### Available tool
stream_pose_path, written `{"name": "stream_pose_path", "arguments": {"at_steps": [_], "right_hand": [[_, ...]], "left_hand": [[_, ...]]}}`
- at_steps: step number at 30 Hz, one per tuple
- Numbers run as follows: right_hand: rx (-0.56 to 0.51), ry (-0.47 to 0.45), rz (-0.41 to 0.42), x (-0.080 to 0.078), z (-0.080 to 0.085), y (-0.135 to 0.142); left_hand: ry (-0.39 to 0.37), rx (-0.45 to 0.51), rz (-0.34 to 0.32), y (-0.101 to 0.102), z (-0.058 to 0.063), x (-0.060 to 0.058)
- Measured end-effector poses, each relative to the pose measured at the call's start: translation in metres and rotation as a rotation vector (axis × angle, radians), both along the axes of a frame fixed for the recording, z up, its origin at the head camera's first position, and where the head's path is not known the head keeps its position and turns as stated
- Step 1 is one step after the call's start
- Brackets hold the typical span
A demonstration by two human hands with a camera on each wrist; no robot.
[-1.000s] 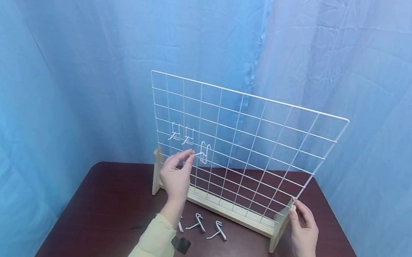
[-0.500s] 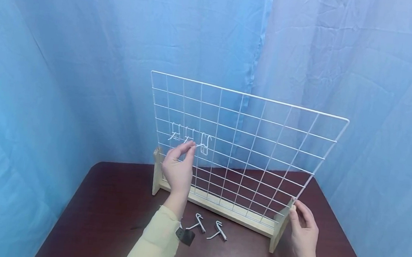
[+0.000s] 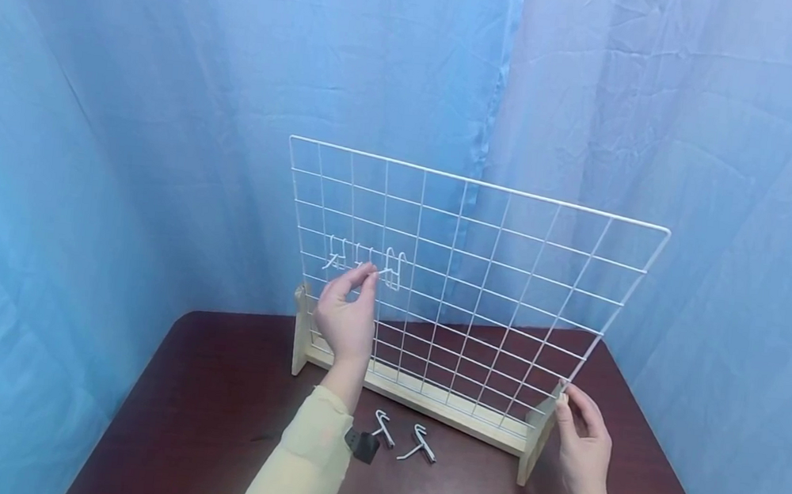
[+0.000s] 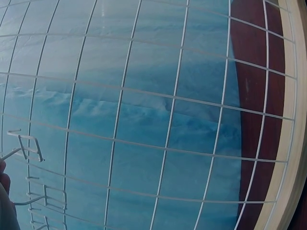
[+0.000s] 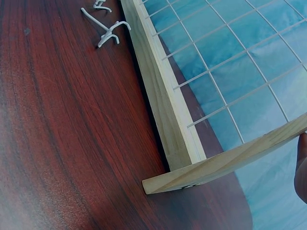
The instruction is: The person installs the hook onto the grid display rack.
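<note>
My left hand (image 3: 348, 318) pinches the prong of a white wire hook (image 3: 394, 271) between thumb and fingertips. That hook is up against a white wire grid panel (image 3: 495, 188); whether its bent tops are over a wire, I cannot tell. In the left wrist view the held hook (image 4: 29, 147) tilts. Two similar hooks hang on the grid at left, one hook (image 3: 334, 259) plain to see, the other partly behind my fingers. My right hand (image 3: 586, 448) grips the right wooden end post (image 3: 536, 443), near the panel's lower right edge; the right wrist view shows only a finger (image 5: 301, 175).
Two loose hooks lie on the dark red table (image 3: 210, 388), the right-hand hook (image 3: 424, 444) close to the wooden base rail (image 3: 438, 404). A left end post (image 3: 301, 333) supports the panel's other side. Blue curtains (image 3: 167, 98) surround the table.
My left hand has risen with the hook, lifting it to about the height of the hung hooks. My left cuff now covers a loose hook seen earlier. The right hand stays put.
</note>
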State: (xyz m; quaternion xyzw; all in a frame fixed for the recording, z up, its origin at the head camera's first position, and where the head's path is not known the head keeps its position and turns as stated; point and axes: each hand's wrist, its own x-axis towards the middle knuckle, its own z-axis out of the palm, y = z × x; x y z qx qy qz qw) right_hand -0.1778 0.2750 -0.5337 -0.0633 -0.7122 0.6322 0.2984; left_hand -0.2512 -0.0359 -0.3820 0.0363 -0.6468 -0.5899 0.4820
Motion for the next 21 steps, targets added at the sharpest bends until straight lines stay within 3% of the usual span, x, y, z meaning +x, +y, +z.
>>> {"name": "stream_pose_path", "arguments": {"at_steps": [11, 16, 21], "right_hand": [[-0.027, -0.016, -0.002, 0.000, 0.000, 0.000], [-0.027, -0.013, 0.001, 0.002, 0.004, -0.002], [-0.039, 0.027, 0.014, 0.010, 0.019, -0.009]], "left_hand": [[0.007, -0.145, 0.121, 0.003, -0.003, -0.005], [0.000, -0.169, 0.118, 0.006, -0.008, -0.005], [-0.021, -0.155, 0.101, 0.008, -0.012, -0.004]]}}
